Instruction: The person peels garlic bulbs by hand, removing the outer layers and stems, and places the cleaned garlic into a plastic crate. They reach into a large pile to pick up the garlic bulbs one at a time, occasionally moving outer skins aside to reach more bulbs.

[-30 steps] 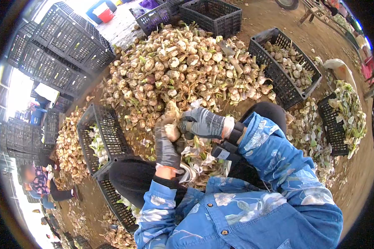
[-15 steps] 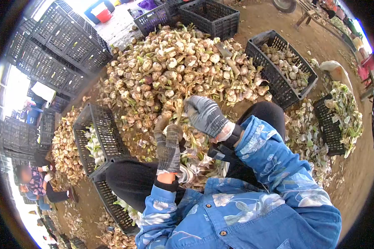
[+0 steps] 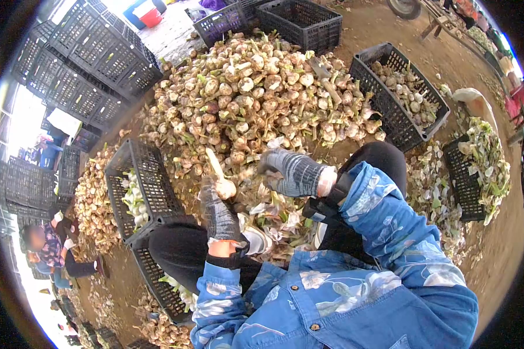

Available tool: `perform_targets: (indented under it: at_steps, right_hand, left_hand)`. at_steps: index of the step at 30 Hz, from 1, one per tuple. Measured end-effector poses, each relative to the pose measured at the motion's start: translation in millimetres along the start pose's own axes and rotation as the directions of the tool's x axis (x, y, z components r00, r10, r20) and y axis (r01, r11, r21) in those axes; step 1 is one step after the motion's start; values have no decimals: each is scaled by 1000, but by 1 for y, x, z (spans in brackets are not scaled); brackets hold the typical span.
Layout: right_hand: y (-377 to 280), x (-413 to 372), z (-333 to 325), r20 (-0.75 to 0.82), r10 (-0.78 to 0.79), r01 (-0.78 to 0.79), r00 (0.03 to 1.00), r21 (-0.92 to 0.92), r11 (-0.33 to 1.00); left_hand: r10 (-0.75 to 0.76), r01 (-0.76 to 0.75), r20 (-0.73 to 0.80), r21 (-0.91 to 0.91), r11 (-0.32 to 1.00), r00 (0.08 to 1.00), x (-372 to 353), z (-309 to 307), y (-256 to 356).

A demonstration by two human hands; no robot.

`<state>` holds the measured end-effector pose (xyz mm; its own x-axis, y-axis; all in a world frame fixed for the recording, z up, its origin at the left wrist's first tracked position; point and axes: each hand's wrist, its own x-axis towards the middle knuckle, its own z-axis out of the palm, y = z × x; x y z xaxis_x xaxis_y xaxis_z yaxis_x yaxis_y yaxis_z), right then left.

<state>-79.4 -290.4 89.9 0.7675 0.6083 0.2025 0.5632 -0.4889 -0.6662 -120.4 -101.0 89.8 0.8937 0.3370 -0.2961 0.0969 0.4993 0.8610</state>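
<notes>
My left hand (image 3: pixel 220 214), in a grey striped glove, is closed around a garlic bulb (image 3: pixel 225 189) with its pale stem pointing up and left. To the right, my right hand (image 3: pixel 291 172), gloved the same way, has curled fingers blurred by motion near some loose skins; what they hold, if anything, cannot be made out. The two hands are apart. Behind them rises a big pile of garlic bulbs (image 3: pixel 244 99). Peeled skins and leaves (image 3: pixel 279 218) lie below, between my legs.
A black crate (image 3: pixel 151 192) with pale garlic stands at the left, a crate of bulbs (image 3: pixel 399 93) at the right. A tool (image 3: pixel 326 81) lies on the pile. Stacked crates (image 3: pixel 87 58) stand at the upper left. Another person (image 3: pixel 52 250) sits at the lower left.
My hands have moved apart, the left one slightly left and down. The bulb and its pale stem now show clearly in my left hand. A pale skin has appeared above my right hand.
</notes>
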Motion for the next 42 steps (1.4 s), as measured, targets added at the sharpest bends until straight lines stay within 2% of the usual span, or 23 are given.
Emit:
perform_targets:
  at_steps: [2, 4, 5, 6, 9, 10, 11, 13, 17, 20, 25, 29, 30, 31, 32, 34, 35, 36, 38, 39, 40, 41, 42]
  right_hand:
    - [-7, 2, -7, -147, -24, 37, 989, 89, 995]
    - [-28, 7, -26, 207, 207, -290, 956, 577, 764]
    - [-26, 9, -22, 176, 176, -244, 969, 538, 807]
    - [-27, 8, -22, 257, 232, -340, 938, 566, 751]
    - [-21, 7, -12, 212, 241, -320, 947, 570, 756]
    - [-12, 5, -4, 167, 160, -228, 973, 574, 787]
    - [-11, 6, -3, 122, 76, -133, 990, 571, 810]
    - [-12, 4, -1, 106, 112, -154, 988, 600, 785]
    - [-11, 4, 2, 100, 135, -168, 986, 588, 791]
    - [-12, 4, 2, 49, 92, -103, 995, 590, 801]
    - [-14, 2, -1, 22, 56, -59, 998, 487, 871]
    - [-17, 0, 0, -43, 13, 6, 999, 421, 907]
    - [-16, -1, 4, -42, 12, 7, 999, 420, 907]
    - [-14, -1, 10, -117, 18, 26, 993, 362, 932]
    - [-14, 0, 13, -192, 20, 39, 981, 302, 952]
    - [-15, 4, 13, -163, 130, -64, 978, 360, 931]
    - [-15, 5, 13, -126, 238, -167, 963, 413, 895]
    - [-15, 5, 10, -127, 239, -168, 963, 413, 895]
    - [-16, 6, 5, -41, 269, -241, 962, 334, 911]
    - [-16, 4, 8, -160, 190, -132, 969, 318, 939]
    - [-15, 4, 9, -160, 191, -133, 968, 320, 938]
    - [-16, 4, 9, -170, 220, -144, 961, 372, 917]
    - [-17, 4, 8, -179, 245, -151, 953, 421, 895]
  left_hand:
    - [40, -41, 38, 18, 999, 998, 0, 0, -8]
    - [-21, 7, 89, 154, 988, 996, -4, -7, -15]
    - [195, -262, 221, 333, 906, 956, -5, -5, -14]
    - [189, -257, 224, 336, 906, 956, -8, -2, -14]
    - [410, -590, 431, 665, 458, 804, -14, -4, -11]
    - [408, -588, 430, 667, 457, 805, -16, -4, -12]
    - [354, -535, 402, 614, 581, 845, -23, 6, -6]
    - [250, -411, 346, 552, 726, 904, -25, 8, -6]
    - [246, -398, 334, 536, 744, 910, -29, 11, -7]
    - [125, -271, 292, 541, 796, 948, -32, 11, -3]
    - [294, -473, 395, 509, 719, 871, -9, -1, -19]
    - [220, -439, 423, 540, 718, 879, 6, -20, -22]
    - [-137, 47, 475, 196, 980, 869, 8, -21, -20]
    - [-386, 584, 638, -126, 802, 666, 10, -20, -18]
    - [-385, 584, 639, -126, 802, 666, 4, -9, -17]
    - [-256, 257, 149, 15, 966, 955, -15, 22, -16]
    - [-199, 172, 306, 112, 979, 931, -17, 10, -16]
    - [409, -512, 310, 571, 642, 859, -22, 20, -23]
    - [618, -728, 449, 606, 320, 646, -12, 4, -42]
    - [619, -729, 450, 605, 319, 644, -21, 15, -30]
    - [370, -459, 271, 508, 729, 888, -35, 25, -18]
    - [6, -55, 159, 308, 950, 987, -44, 31, -10]
    - [-287, 263, 283, 123, 957, 915, -26, 7, -17]
